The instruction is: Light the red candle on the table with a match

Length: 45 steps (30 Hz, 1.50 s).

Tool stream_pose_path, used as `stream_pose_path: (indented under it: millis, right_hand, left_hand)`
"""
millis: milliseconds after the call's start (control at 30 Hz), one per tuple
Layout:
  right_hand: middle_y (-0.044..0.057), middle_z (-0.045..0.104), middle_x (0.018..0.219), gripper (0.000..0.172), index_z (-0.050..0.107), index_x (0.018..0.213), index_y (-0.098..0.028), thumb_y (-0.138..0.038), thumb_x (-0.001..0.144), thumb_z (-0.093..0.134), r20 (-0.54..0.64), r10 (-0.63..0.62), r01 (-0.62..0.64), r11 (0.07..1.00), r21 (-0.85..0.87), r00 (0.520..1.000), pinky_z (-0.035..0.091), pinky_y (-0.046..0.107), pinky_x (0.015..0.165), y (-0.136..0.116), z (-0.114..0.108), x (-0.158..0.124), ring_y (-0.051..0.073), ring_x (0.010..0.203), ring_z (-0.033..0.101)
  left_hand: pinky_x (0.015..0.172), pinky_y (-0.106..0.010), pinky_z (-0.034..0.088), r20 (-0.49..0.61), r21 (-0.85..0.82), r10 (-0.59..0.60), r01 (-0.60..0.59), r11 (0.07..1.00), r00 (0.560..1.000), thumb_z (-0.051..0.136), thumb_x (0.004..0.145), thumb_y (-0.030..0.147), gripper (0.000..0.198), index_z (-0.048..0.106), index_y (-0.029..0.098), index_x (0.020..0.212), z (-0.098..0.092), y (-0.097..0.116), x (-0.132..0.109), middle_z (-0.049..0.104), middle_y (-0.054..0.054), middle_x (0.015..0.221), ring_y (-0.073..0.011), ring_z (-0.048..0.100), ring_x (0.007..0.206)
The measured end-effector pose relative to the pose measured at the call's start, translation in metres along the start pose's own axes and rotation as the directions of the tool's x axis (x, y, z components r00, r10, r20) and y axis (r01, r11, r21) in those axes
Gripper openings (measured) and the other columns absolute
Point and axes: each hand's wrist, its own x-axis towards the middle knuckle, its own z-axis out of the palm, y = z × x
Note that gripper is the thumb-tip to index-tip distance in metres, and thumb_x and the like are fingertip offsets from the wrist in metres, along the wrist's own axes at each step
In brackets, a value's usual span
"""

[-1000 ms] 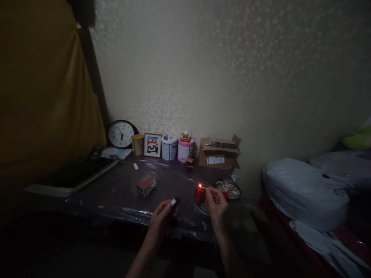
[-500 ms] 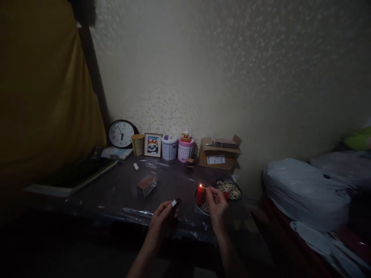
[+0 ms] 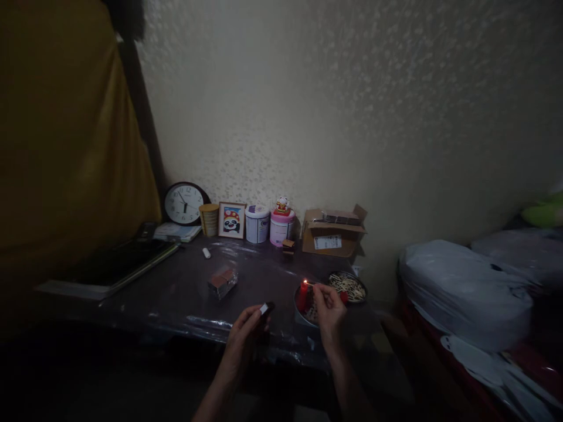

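Observation:
Pinched in my right hand [image 3: 329,306] is a matchstick [image 3: 310,284], its tip at the small flame on top of a red candle [image 3: 303,298]. The candle stands upright in a round dish [image 3: 298,313] holding small dark bits. My left hand [image 3: 248,325] grips a small matchbox [image 3: 264,309] with a pale side and a dark end, left of the dish and near the table's front edge. Beyond my right hand, a round tray of matchsticks [image 3: 347,287] sits at the table's right side, with a red object [image 3: 343,297] at its near rim.
A wrapped pack [image 3: 223,282] and a white piece [image 3: 206,253] lie on the dark table [image 3: 185,287]. Along the wall stand a clock [image 3: 185,203], a framed panda picture [image 3: 231,221], two tubs [image 3: 257,224] and a cardboard box [image 3: 329,237]. White bags [image 3: 461,293] are at the right.
Both hands have stayed almost in place. The glow at the candle top looks slightly different, and the candle now shows a brighter red.

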Motion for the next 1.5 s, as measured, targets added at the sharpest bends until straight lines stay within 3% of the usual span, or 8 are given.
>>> stream_pose_path:
  millis: [700, 1133, 1500]
  right_hand:
    - [0.004, 0.065, 0.072, 0.024, 0.063, 0.076, -0.016, -0.040, 0.075, 0.059, 0.014, 0.040, -0.041, 0.999, 0.013, 0.999, 0.050, 0.028, 0.064, -0.002, 0.000, 0.001, 0.017, 0.065, 0.061]
    - [0.001, 0.063, 0.065, 0.023, 0.063, 0.073, -0.017, -0.039, 0.073, 0.061, 0.033, 0.076, -0.079, 0.994, 0.073, 0.997, 0.048, 0.026, 0.059, -0.006, 0.002, 0.000, 0.015, 0.060, 0.059]
    - [0.003, 0.065, 0.068, 0.024, 0.064, 0.074, -0.016, -0.040, 0.073, 0.061, 0.021, 0.074, -0.075, 0.996, 0.052, 0.997, 0.049, 0.027, 0.063, -0.011, 0.000, -0.001, 0.016, 0.064, 0.060]
  left_hand:
    - [0.070, -0.027, 0.046, 0.010, -0.036, -0.021, 0.022, 0.999, 1.000, 0.074, 0.063, 0.035, 0.028, 0.067, 0.016, 0.083, -0.002, -0.002, 0.002, 0.068, -0.003, 0.074, -0.0160, 0.062, 0.072]
    - [0.071, -0.027, 0.045, 0.033, -0.031, -0.017, 0.018, 0.999, 0.999, 0.072, 0.066, 0.035, 0.025, 0.066, 0.017, 0.084, -0.006, -0.006, 0.003, 0.068, -0.001, 0.077, -0.0150, 0.061, 0.074]
    - [0.071, -0.026, 0.045, 0.045, -0.031, -0.008, 0.010, 0.999, 0.999, 0.072, 0.066, 0.034, 0.024, 0.067, 0.018, 0.084, -0.007, -0.005, 0.004, 0.068, -0.001, 0.080, -0.0145, 0.062, 0.076]
